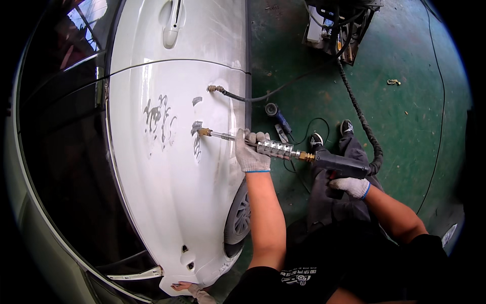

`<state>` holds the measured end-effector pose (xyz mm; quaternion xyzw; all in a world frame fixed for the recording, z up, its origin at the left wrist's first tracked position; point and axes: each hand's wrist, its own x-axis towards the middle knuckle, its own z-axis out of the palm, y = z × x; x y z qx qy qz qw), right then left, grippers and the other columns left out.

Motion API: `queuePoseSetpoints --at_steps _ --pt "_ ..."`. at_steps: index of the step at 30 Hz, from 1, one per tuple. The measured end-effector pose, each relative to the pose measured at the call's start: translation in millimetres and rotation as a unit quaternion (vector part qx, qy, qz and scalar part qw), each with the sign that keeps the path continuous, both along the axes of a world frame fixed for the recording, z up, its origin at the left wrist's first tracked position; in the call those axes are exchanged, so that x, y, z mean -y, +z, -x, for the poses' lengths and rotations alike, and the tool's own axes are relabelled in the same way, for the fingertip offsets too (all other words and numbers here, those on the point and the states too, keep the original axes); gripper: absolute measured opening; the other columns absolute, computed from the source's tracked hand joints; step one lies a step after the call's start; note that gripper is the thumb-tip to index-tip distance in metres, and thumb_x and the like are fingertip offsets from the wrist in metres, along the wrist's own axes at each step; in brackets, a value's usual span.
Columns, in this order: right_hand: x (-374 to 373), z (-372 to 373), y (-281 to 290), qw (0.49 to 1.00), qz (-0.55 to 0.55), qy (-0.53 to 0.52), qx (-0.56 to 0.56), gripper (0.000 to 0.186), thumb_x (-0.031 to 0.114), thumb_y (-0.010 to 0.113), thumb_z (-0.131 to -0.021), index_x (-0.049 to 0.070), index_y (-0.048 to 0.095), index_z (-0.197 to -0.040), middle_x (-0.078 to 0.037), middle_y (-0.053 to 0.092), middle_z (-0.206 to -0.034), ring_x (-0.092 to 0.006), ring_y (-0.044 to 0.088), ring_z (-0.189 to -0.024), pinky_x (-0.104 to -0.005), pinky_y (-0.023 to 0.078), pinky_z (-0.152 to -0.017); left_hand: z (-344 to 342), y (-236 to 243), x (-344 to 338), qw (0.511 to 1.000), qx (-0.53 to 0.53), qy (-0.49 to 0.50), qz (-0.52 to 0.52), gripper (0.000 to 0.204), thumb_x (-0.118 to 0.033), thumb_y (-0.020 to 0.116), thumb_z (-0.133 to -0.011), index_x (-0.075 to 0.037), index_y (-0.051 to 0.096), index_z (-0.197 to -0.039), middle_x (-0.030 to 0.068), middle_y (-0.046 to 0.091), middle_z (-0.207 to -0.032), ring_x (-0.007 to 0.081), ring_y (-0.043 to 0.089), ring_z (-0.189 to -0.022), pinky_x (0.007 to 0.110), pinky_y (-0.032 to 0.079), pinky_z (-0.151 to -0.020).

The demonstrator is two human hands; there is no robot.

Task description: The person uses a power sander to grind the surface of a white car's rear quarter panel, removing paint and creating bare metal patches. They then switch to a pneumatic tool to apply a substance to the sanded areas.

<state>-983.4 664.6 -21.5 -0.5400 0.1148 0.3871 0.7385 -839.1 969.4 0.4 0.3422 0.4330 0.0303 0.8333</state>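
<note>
A dent puller gun with a black pistol body, a ridged silver sliding weight and a thin shaft reaches across to a white car panel. My right hand, in a white knit glove, is closed round its black grip. The gloved left hand is wrapped round the shaft ahead of the weight. At the far end, the brass-coloured tip meets or nearly meets a sanded grey patch. More grey bare-metal marks show on the panel.
A black cable ends in a brass clamp on the panel. A blue angle grinder lies on the green floor by my shoes. A thick wrapped cable runs to a machine cart. Another person's hand touches the car's end.
</note>
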Motion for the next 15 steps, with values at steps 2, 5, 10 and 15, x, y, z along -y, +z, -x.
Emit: queuePoseSetpoints --at_steps 2,5,10,15 --pt "0 -3 4 0.999 -0.017 -0.001 -0.028 0.029 0.006 0.079 -0.085 0.005 0.068 -0.111 -0.005 0.069 -0.100 -0.0158 0.068 -0.096 -0.0340 0.058 -0.085 0 2 4 1.000 -0.004 -0.001 -0.011 0.028 -0.038 0.062 -0.105 -0.014 0.054 -0.090 -0.0024 0.042 -0.067 0.0202 0.052 -0.065 0.045 0.052 -0.081" --pt "0 -6 9 0.999 -0.029 -0.006 -0.016 0.029 0.004 0.078 -0.084 0.004 0.068 -0.112 -0.005 0.069 -0.101 -0.0168 0.069 -0.097 -0.0348 0.058 -0.086 -5 6 2 1.000 0.014 -0.019 0.002 0.029 -0.038 0.062 -0.104 -0.014 0.054 -0.090 -0.0023 0.041 -0.067 0.0203 0.052 -0.065 0.046 0.052 -0.082" --pt "-2 -7 6 0.988 -0.102 -0.067 -0.090 0.028 0.004 0.077 -0.084 0.004 0.068 -0.110 -0.005 0.069 -0.101 -0.0181 0.070 -0.096 -0.0358 0.059 -0.088 -7 1 0 1.000 0.003 -0.010 0.017 0.028 -0.036 0.065 -0.104 -0.017 0.053 -0.087 -0.0022 0.041 -0.065 0.0207 0.052 -0.063 0.044 0.051 -0.079" --pt "-1 -7 -1 0.997 -0.053 -0.015 -0.063 0.026 0.007 0.077 -0.085 0.004 0.069 -0.109 -0.005 0.070 -0.099 -0.0180 0.070 -0.096 -0.0351 0.058 -0.087 -4 -4 -4 0.999 0.026 -0.026 0.001 0.029 -0.037 0.062 -0.104 -0.015 0.052 -0.089 -0.0022 0.039 -0.066 0.0203 0.050 -0.063 0.043 0.051 -0.077"
